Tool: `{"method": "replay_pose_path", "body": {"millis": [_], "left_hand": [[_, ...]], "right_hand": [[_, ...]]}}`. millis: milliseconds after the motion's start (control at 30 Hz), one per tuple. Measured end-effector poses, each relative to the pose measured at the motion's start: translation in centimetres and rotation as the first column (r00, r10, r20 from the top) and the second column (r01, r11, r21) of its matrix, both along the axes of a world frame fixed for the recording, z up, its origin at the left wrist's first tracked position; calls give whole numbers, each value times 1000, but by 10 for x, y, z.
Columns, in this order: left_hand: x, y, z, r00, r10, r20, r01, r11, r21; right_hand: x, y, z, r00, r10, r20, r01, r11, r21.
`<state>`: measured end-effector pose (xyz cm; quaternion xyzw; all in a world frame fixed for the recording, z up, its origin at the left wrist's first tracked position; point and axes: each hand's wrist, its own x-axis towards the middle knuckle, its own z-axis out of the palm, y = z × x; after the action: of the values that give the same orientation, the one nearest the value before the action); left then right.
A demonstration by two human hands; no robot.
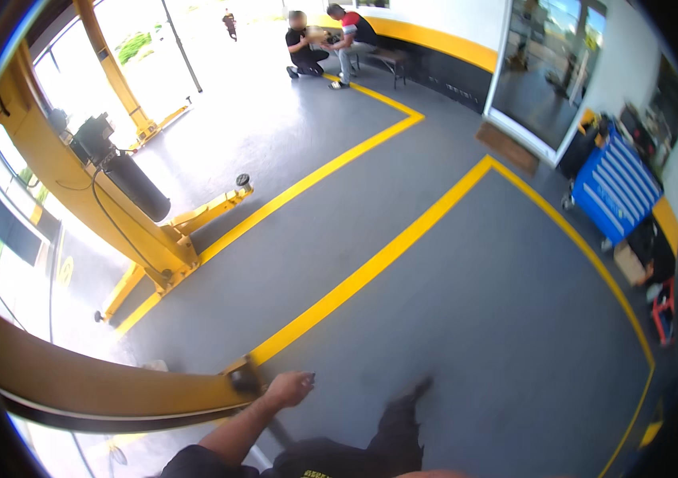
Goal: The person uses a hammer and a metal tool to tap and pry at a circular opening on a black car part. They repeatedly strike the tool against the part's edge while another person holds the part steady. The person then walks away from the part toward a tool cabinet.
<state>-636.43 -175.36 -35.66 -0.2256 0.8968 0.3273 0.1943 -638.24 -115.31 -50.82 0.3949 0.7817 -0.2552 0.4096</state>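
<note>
My left hand (291, 389) is out in front of me at the lower middle, its fingers curled closed. A small dark tip pokes out at the fingers; the thing is too small to name. Just left of this hand stands the base of a yellow lift post (237, 384), and I cannot tell if they touch. Of my right arm only a sliver of skin shows at the bottom edge; the right hand is out of view. One leg in dark trousers (397, 426) is stretched forward over the grey floor (466, 319).
Another yellow lift post (115, 199) with low arms stands at the left. Yellow lines (371, 267) cross the floor. Along the right wall are a blue tool cabinet (616, 187), a red item (662, 312) and a glass door (542, 68). Two people (347, 40) are by a bench (391, 60).
</note>
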Motion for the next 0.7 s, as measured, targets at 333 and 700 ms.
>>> {"method": "replay_pose_path", "body": {"millis": [333,700], "left_hand": [[-267,39,-79,603,-57,796,10,998,64],[-1067,61,-119,616,-627,477,777,586,-233]], "right_hand": [[-702,60,91,953,86,-289,-109,992,-63],[-1241,49,255,930,109,-351,-184,965,-188]]}}
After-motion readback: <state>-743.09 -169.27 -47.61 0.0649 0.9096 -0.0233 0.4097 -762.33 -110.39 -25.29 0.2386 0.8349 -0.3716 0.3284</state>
